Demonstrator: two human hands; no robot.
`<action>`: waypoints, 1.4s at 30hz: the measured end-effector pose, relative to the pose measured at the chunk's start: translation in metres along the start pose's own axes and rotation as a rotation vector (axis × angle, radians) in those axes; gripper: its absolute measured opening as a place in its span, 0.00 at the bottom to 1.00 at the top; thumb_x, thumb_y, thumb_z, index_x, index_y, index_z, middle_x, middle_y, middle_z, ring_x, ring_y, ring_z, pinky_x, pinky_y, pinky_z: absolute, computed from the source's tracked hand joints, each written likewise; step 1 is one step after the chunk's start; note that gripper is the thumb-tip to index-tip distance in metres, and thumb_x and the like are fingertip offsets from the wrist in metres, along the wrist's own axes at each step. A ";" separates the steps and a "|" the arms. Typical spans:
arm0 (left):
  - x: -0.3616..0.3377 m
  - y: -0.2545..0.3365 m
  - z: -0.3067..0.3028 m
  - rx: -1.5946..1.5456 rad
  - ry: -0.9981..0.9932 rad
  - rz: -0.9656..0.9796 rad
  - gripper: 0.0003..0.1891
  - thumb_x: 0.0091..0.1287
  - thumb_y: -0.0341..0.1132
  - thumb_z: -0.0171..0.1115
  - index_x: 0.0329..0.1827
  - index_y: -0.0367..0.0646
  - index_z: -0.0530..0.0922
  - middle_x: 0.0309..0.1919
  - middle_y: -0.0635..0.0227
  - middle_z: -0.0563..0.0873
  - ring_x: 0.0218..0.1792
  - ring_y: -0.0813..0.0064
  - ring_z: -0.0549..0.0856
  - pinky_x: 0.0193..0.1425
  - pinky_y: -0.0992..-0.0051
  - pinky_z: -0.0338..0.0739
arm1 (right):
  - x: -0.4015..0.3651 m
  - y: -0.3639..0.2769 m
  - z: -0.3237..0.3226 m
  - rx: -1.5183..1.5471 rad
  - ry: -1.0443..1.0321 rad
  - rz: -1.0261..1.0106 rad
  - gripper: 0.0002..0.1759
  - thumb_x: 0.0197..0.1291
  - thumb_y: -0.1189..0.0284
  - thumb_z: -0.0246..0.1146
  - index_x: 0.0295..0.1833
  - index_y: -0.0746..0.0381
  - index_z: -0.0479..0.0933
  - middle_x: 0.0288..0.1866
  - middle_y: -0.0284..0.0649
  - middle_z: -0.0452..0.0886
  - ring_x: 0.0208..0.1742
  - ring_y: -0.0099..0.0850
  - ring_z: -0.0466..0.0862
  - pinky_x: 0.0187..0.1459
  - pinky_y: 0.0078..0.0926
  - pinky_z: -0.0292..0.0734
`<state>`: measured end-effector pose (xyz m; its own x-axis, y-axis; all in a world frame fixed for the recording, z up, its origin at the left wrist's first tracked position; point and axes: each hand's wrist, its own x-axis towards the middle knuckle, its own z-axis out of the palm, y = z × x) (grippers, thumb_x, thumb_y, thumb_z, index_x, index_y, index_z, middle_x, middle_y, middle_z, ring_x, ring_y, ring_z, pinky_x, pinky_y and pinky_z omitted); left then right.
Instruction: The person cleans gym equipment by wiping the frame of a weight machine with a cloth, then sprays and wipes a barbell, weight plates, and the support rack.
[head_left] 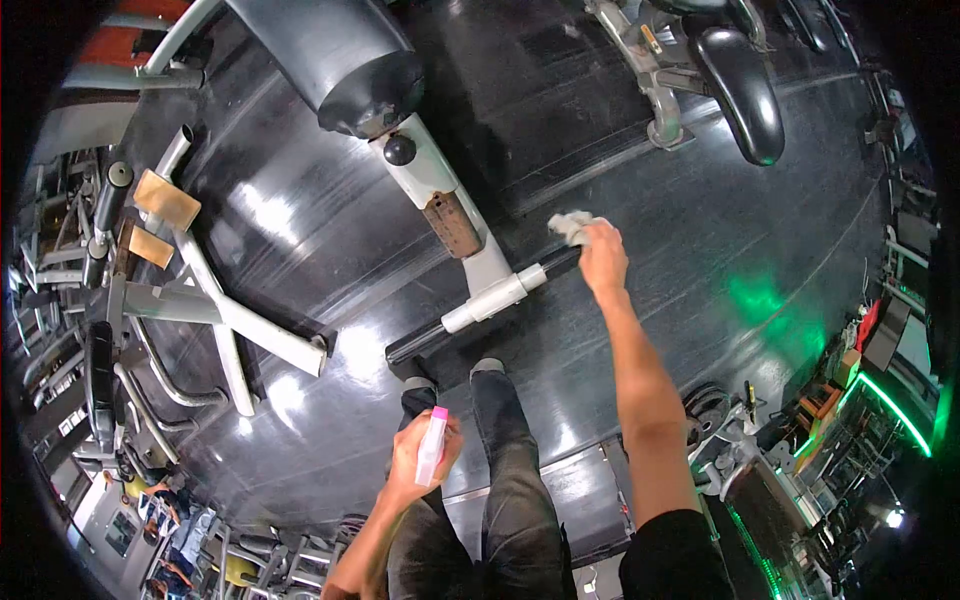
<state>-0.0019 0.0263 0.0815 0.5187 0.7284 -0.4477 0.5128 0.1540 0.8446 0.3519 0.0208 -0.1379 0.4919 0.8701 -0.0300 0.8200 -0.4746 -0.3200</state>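
My left hand (pixel 422 455) is closed round a small translucent bottle (pixel 430 452) with a pink cap, held above my legs. My right hand (pixel 604 258) is stretched forward and grips a crumpled whitish cloth (pixel 570 227) near the right end of a black bar. This bar passes through a white crosspiece (pixel 493 299) at the foot of a machine frame (pixel 425 165). A rusty brown plate (pixel 453 224) and a black knob (pixel 400 150) are on the frame. Whether the cloth touches the bar is unclear.
A black padded seat (pixel 365 60) tops the frame. White-framed equipment (pixel 270 335) stands at the left, another machine with a black pad (pixel 740 95) at the upper right. My feet are on the dark floor (pixel 350 420) just behind the crosspiece. People (pixel 185 540) appear at the lower left.
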 end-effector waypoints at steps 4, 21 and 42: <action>-0.005 -0.014 0.003 -0.079 0.013 -0.086 0.09 0.54 0.21 0.64 0.38 0.38 0.77 0.31 0.65 0.82 0.27 0.74 0.81 0.34 0.76 0.76 | -0.028 -0.050 0.018 0.101 -0.222 -0.269 0.09 0.51 0.78 0.56 0.37 0.61 0.79 0.42 0.43 0.81 0.48 0.42 0.79 0.54 0.39 0.72; 0.003 -0.052 -0.022 -0.060 0.147 0.004 0.09 0.54 0.19 0.64 0.37 0.37 0.77 0.28 0.65 0.82 0.26 0.75 0.82 0.33 0.77 0.77 | 0.006 -0.169 0.107 -0.208 -0.952 -0.238 0.13 0.62 0.70 0.54 0.41 0.55 0.85 0.45 0.40 0.85 0.47 0.38 0.85 0.46 0.37 0.80; -0.018 -0.050 -0.058 -0.036 0.179 0.055 0.09 0.52 0.20 0.66 0.35 0.37 0.78 0.30 0.62 0.83 0.29 0.68 0.84 0.35 0.74 0.78 | -0.002 -0.141 0.101 0.008 -1.091 -0.344 0.19 0.60 0.67 0.55 0.57 0.54 0.76 0.58 0.42 0.78 0.58 0.44 0.77 0.59 0.43 0.72</action>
<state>-0.0767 0.0444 0.0647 0.4133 0.8433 -0.3436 0.4608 0.1318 0.8777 0.2058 0.0991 -0.1885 -0.2776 0.6073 -0.7444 0.8581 -0.1917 -0.4764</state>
